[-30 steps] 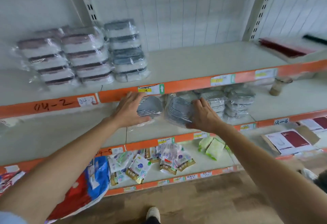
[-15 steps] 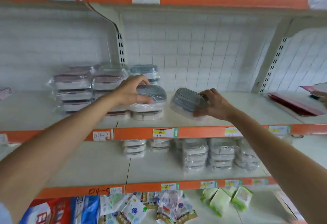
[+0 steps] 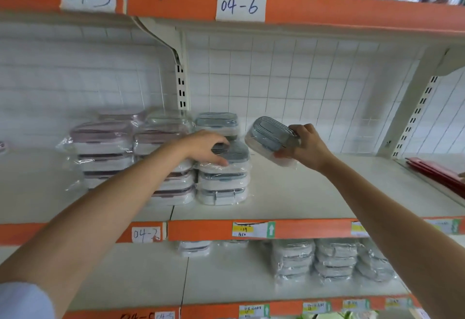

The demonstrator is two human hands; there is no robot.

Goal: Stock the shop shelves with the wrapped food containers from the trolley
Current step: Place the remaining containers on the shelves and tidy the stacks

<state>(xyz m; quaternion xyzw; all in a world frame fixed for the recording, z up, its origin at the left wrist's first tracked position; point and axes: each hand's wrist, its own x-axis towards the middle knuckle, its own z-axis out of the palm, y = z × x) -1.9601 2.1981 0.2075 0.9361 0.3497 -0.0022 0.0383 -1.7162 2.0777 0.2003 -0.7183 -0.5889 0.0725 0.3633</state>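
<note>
Left hand [image 3: 205, 146] fingers curled on top box [image 3: 232, 153] of grey stack, right hand [image 3: 305, 146] fingers clamped on tilted wrapped box [image 3: 270, 134] above shelf [image 3: 314, 192], pink-lid stacks [image 3: 103, 147] to left.

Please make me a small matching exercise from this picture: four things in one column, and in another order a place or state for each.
1. left hand
2. right hand
3. label 04-6
4. red folder

A. on the orange shelf edge above
B. flat at the shelf's far right
C. on the top container of a stack
D. holding a tilted container in the air

Pairs: 1-C, 2-D, 3-A, 4-B
</note>
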